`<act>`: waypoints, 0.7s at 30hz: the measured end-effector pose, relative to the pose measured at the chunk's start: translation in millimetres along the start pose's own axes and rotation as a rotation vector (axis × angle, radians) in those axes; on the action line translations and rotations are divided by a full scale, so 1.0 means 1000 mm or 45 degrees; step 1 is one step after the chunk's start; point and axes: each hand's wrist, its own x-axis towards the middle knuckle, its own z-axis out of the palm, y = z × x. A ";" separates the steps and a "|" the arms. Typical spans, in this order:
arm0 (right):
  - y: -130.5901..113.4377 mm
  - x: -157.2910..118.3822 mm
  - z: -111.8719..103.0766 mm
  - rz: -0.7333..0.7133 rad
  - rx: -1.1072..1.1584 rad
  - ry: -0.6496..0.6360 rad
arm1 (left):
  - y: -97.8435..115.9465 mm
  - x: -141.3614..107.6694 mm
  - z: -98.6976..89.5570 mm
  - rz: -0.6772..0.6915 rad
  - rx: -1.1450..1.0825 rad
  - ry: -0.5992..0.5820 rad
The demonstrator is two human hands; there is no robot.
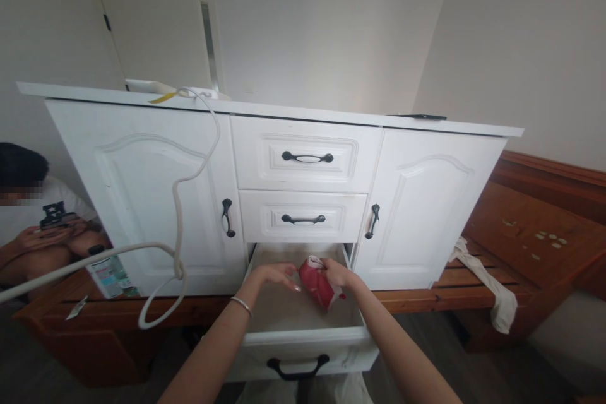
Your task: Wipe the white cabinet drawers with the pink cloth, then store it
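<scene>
The bottom drawer (pixel 307 350) of a white cabinet is pulled out in front of me. Over it, my right hand (pixel 335 273) grips a red fabric item (pixel 316 284) by its upper right edge; it looks like a small folded pouch with a pale lining, though its exact kind is unclear. My left hand (pixel 279 276), with a silver bangle (pixel 242 306) on the wrist, reaches in from the left. Its fingers are apart, close to the red item's left side, and it holds nothing. Below the item, the drawer's pale floor (pixel 284 312) shows.
Two closed drawers (pixel 307 156) sit above, between two cabinet doors. A knotted white cable (pixel 177 221) hangs at the left. A bottle (pixel 110 273) stands on the wooden bench (pixel 402 300); white cloth (pixel 490 290) drapes over it at right. A person (pixel 42 227) sits at far left.
</scene>
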 end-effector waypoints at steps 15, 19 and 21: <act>-0.031 -0.017 -0.002 -0.037 0.908 -0.179 | 0.027 -0.019 -0.002 0.224 -0.281 0.024; -0.033 -0.019 -0.002 -0.066 0.669 -0.217 | 0.018 -0.013 -0.003 0.151 -0.190 0.080; -0.034 -0.019 -0.001 -0.043 0.597 -0.207 | 0.016 -0.013 -0.003 0.116 -0.179 0.068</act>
